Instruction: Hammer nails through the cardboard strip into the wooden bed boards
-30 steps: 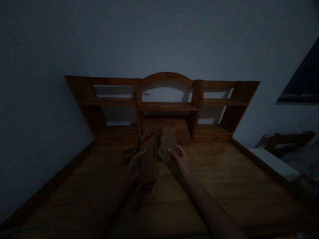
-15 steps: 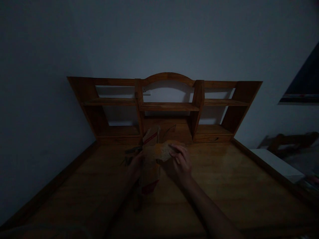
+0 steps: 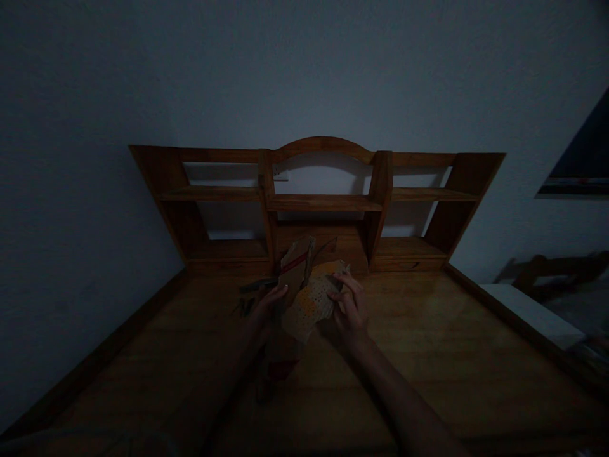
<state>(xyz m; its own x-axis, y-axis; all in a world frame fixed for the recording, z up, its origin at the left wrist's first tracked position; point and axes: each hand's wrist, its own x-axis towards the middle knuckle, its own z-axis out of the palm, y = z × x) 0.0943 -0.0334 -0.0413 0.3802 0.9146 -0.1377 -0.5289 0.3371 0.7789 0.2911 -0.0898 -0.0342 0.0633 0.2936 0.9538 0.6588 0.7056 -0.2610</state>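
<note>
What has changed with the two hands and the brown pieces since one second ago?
The right hand brought its dotted piece down and leftward, against the cardboard piece that the left hand holds. Both grips stayed; the desk and shelf are unchanged.

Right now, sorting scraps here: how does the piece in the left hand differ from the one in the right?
The left hand grips the long cardboard piece, which stands upright and bears red stripes. The right hand pinches the shorter torn piece, which is tilted, has ragged edges and shows a dotted face with no stripe. Both are brown cardboard, held over the wooden desk.
</note>
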